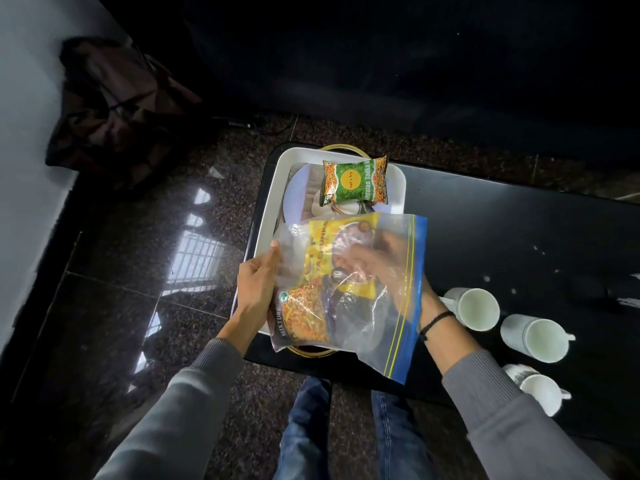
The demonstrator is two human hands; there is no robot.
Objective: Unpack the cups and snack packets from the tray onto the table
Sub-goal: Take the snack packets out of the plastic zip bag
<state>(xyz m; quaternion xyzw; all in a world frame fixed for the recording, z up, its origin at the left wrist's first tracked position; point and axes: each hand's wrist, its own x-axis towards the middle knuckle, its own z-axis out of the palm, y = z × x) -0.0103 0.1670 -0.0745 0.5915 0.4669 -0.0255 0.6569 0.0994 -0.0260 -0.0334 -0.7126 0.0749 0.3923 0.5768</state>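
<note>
A clear zip bag with a blue seal strip hangs above the near end of the white tray. My left hand grips the bag's closed left side. My right hand is inside the bag, fingers closed on the yellow and brown snack packets in it. A green snack packet lies at the tray's far end on a white cup and a plate. Three white cups stand on the black table to the right: one, a second, a third.
The black table stretches to the right past the tray. Dark polished floor lies left of the table. A brown bag slumps against the wall at upper left. My legs in jeans are below the table's near edge.
</note>
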